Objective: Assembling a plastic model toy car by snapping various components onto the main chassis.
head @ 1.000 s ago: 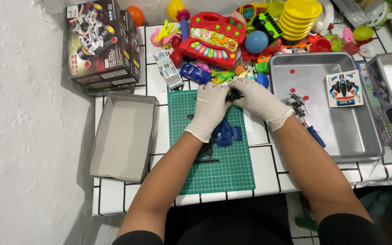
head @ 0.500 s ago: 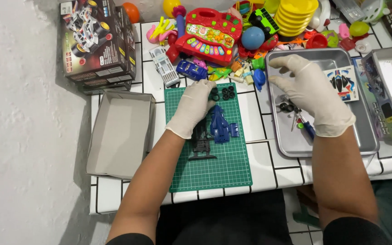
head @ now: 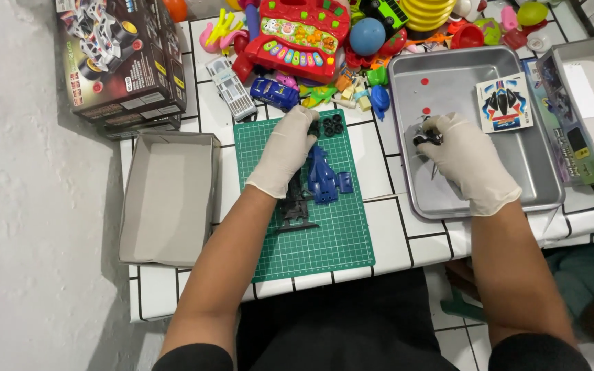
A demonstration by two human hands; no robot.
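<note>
Both hands wear white gloves. My left hand [head: 284, 151] lies flat on the green cutting mat [head: 324, 233], touching a blue toy car body [head: 324, 180] and a dark plastic parts frame [head: 295, 209]. Small black wheels [head: 331, 126] lie just past its fingertips. My right hand [head: 467, 159] reaches into the metal tray [head: 517, 172], its fingers closed around a small dark part [head: 426, 139]. A sticker card [head: 503, 102] with a car picture lies in the tray to the right of that hand.
An open empty cardboard box [head: 166, 196] stands left of the mat. Stacked toy boxes [head: 118, 58] sit at the back left. A pile of colourful toys, including a red toy keyboard [head: 297, 34], fills the back. Another box [head: 586, 103] stands at the right edge.
My right hand left the mat, moved right over the tray, then dropped into it and closed on a small dark part. My left hand stayed on the mat.
</note>
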